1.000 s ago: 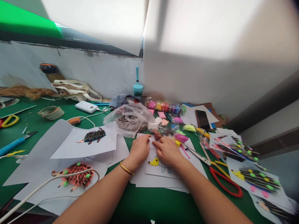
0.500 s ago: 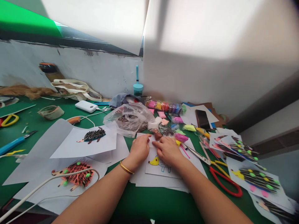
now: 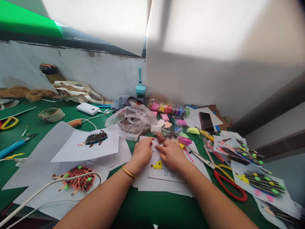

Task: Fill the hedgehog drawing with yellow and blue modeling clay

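Note:
In the head view a sheet of paper with a hedgehog drawing (image 3: pixel 154 173) lies on a stack of white paper. The hedgehog has a yellow face, a blue outline and blue legs. My left hand (image 3: pixel 143 152) rests at the sheet's upper left, fingers curled together; anything between them is hidden. My right hand (image 3: pixel 172 154) lies over the drawing's upper part, index finger stretched leftward, covering much of the hedgehog's body. Just beyond both hands sits brown clay (image 3: pixel 160 137). Pink clay (image 3: pixel 184 141) in wrapping lies past my right hand.
Red-handled scissors (image 3: pixel 230 186) lie right of the paper. Finished hedgehog pictures (image 3: pixel 264 183) overlap at far right; a red seed-covered hedgehog (image 3: pixel 79 179) lies left under a white cable (image 3: pixel 45 187). Behind are a plastic bag of seeds (image 3: pixel 133 121), a phone (image 3: pixel 206 121) and a utility knife (image 3: pixel 14 148).

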The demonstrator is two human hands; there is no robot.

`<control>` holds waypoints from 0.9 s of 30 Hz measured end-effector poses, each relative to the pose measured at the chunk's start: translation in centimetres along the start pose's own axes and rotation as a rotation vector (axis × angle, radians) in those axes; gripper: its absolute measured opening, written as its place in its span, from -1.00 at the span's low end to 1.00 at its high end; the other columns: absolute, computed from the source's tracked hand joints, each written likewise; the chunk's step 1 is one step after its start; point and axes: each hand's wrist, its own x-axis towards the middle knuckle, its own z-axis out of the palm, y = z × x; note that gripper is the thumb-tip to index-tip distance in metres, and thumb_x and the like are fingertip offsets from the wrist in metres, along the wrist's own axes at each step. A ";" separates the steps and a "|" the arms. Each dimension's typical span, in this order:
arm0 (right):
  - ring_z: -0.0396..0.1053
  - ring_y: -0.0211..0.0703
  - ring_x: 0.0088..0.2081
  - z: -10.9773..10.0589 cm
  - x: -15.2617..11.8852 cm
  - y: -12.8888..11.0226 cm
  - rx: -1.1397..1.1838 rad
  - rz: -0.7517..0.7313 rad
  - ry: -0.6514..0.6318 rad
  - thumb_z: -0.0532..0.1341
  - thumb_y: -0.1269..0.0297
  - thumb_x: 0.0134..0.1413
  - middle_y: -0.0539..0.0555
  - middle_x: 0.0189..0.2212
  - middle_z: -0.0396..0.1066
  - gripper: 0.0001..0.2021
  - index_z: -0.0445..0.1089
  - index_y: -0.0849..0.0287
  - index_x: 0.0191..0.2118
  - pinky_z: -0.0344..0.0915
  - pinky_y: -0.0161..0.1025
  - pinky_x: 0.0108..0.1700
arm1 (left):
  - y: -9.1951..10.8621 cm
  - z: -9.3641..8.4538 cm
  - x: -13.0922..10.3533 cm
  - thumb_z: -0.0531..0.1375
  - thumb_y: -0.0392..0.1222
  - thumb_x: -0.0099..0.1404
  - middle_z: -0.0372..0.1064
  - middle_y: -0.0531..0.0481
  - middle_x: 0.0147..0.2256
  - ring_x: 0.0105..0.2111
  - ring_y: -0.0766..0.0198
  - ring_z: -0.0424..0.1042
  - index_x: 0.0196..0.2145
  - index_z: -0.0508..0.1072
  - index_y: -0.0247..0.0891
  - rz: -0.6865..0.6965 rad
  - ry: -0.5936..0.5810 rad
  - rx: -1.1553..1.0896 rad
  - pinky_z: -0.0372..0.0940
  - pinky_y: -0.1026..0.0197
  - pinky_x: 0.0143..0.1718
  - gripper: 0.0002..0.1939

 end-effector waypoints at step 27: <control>0.19 0.01 -0.08 -0.1 0.0 0.3 -0.034 0.009 -0.015 0.12 0.26 0.22 0.12 -0.18 0.37 -0.63 0.41 -0.14 0.10 -0.05 -0.07 -0.10 | 0.2 -0.1 -0.1 0.01 -0.45 0.28 0.48 -0.06 -0.08 -0.06 0.18 0.40 0.06 0.40 -0.22 0.006 -0.007 0.027 0.21 0.12 0.05 -0.55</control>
